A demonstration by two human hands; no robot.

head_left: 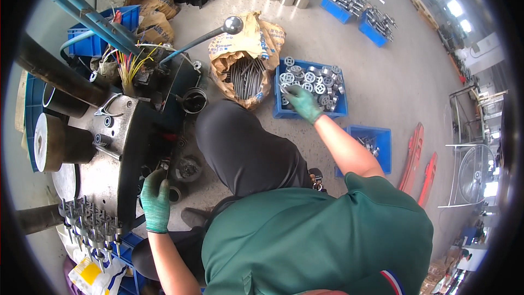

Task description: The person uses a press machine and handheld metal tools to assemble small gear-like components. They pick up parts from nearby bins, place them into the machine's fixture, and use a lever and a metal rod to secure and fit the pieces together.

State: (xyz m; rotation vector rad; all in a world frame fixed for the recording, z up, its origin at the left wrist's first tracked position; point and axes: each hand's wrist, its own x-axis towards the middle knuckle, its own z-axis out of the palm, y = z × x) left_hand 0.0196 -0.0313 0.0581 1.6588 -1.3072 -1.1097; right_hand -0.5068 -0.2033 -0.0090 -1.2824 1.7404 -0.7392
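My right hand (304,104), in a green glove, reaches over the left side of a blue crate (311,113). Its fingers are curled at a round metal part, partly hidden by the glove. Many similar spoked, silver round parts (309,77) fill that crate. My left hand (156,202), also gloved in green, is beside the near edge of a heavy metal press table (124,158). Its thumb and fingers are closed together; whatever they hold is too small to make out. Two small black-and-silver ring parts (108,122) and a short metal rod (109,152) lie on the table.
An open paper sack of metal rods (244,79) stands left of the crate. A ball-ended lever (233,25) juts over the sack. Shafts with round parts (93,229) stand at the table's near left. Another blue crate (376,136) and red forks (412,158) are at right.
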